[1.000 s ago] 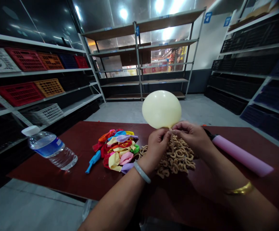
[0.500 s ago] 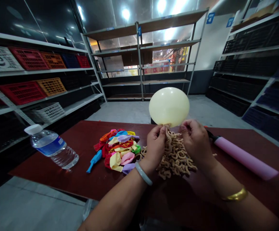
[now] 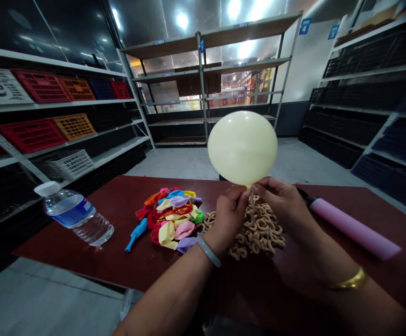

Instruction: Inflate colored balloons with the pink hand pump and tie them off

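Observation:
An inflated pale yellow balloon [image 3: 242, 147] stands above the table, its neck pointing down. My left hand [image 3: 230, 212] is closed in a pinch at that neck, thumb against the fingers. From the other side my right hand [image 3: 282, 200] also pinches at the neck, its fingertips touching the left thumb; the exact grip is partly hidden. Under both hands lies a heap of tan curled pieces [image 3: 259, 231], and one tan strand seems to hang just below the fingertips. To the left is a pile of limp balloons [image 3: 175, 219] in many colours.
A water bottle [image 3: 75, 212] with a white cap stands on the left of the dark red table [image 3: 115, 273]. A pink cylinder with a dark end [image 3: 355, 228] lies at the right. Shelves with plastic crates [image 3: 31, 133] line the left wall; racks stand behind and right.
The balloon has risen slightly and looks larger, tilting more upright. My right hand has moved left, from apart to meeting my left hand at the neck.

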`<control>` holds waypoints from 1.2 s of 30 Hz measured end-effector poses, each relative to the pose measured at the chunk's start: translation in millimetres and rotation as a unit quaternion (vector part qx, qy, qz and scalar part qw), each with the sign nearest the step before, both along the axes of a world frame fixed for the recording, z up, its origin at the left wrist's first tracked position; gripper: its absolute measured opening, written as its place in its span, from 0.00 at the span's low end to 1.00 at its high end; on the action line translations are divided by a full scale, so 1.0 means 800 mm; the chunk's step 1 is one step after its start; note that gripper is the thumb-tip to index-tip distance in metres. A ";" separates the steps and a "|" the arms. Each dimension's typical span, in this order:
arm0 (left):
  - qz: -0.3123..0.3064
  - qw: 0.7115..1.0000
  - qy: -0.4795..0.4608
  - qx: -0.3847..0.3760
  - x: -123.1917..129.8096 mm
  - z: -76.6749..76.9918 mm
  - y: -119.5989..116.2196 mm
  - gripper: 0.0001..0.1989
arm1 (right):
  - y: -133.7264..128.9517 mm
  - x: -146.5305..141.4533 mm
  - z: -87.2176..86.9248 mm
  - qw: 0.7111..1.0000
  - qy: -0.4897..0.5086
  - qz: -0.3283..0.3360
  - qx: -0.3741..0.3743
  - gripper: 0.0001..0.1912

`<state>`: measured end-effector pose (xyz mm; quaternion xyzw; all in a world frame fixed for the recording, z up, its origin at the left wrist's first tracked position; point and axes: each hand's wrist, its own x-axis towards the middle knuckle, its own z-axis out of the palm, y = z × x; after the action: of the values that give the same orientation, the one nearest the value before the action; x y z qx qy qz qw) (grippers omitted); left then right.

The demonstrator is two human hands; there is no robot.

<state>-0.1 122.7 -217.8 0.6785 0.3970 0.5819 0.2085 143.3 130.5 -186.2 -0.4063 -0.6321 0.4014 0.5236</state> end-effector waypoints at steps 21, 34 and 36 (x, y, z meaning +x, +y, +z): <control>0.033 0.998 0.038 -0.032 -0.006 -0.010 0.016 0.13 | 0.028 -0.016 -0.022 0.992 0.049 0.015 -0.112 0.22; 0.180 0.981 -0.004 -0.077 -0.026 -0.017 0.033 0.12 | 0.122 -0.066 -0.031 0.987 0.067 -0.001 -0.146 0.22; 0.187 0.980 -0.029 -0.055 -0.029 -0.015 0.032 0.10 | 0.140 -0.077 -0.030 0.991 0.025 0.002 -0.134 0.22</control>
<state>-23.5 148.3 -229.9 0.5625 0.5423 0.6071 0.1447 82.0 242.2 -210.2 -0.4612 -0.5599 0.4940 0.4794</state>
